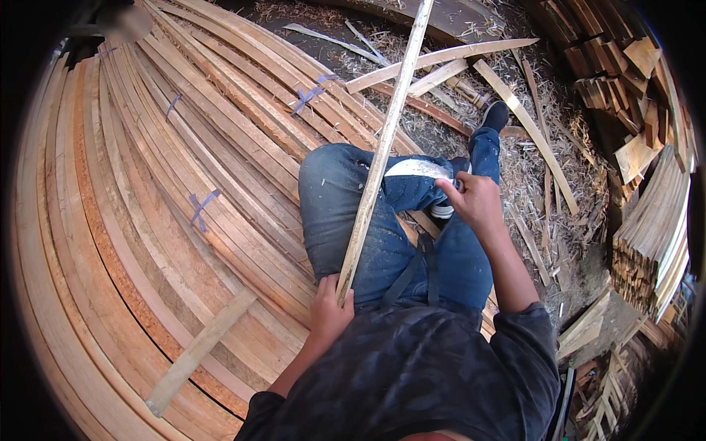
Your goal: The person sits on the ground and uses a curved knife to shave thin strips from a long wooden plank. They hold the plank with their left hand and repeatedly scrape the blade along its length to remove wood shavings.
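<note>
While sitting on stacked planks [147, 220]: left hand [329, 312] fingers clamping near end of long wooden strip [382, 147], slanting far across knee; right hand [474, 202] fingers closing on small tool, right of strip.

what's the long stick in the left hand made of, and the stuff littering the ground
The long stick in the left hand looks like raw, unfinished wood: pale, matt, rough-sawn with visible grain. The litter on the ground seems to be wood shavings and splinters, thin, curly and straw-coloured.
</note>
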The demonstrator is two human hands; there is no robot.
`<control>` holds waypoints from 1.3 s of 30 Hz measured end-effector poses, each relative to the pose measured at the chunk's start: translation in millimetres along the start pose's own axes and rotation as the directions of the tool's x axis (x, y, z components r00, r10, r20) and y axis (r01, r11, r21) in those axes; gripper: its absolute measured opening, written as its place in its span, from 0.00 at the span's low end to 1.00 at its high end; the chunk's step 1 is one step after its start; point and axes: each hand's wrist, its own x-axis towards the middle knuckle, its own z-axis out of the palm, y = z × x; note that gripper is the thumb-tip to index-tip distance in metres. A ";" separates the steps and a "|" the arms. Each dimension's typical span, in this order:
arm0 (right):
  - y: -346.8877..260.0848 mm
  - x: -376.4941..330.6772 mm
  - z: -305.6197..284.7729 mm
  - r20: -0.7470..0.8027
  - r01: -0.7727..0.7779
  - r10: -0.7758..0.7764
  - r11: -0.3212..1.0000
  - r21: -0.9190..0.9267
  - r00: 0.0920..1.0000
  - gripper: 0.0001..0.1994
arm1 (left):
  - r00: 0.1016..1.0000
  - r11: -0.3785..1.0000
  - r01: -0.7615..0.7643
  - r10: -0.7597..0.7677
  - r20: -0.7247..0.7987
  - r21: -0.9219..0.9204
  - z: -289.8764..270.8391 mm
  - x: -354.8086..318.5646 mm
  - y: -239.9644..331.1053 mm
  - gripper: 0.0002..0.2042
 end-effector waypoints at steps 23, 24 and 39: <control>118.3 110.2 -45.9 -0.372 -0.382 0.354 0.924 -0.003 0.858 0.38 | 0.998 0.999 -0.048 0.047 -0.048 -0.018 2.4 7.9 -14.7 0.17; 91.8 93.1 -46.9 -0.291 -0.352 0.341 0.936 0.018 0.894 0.37 | 0.998 0.999 -0.041 0.040 -0.041 -0.026 4.7 5.1 -16.4 0.17; -22.2 54.3 69.1 -0.082 0.459 -0.470 0.880 -0.123 0.879 0.33 | 0.997 0.975 -0.068 0.060 -0.043 -0.213 2.1 14.6 -21.7 0.19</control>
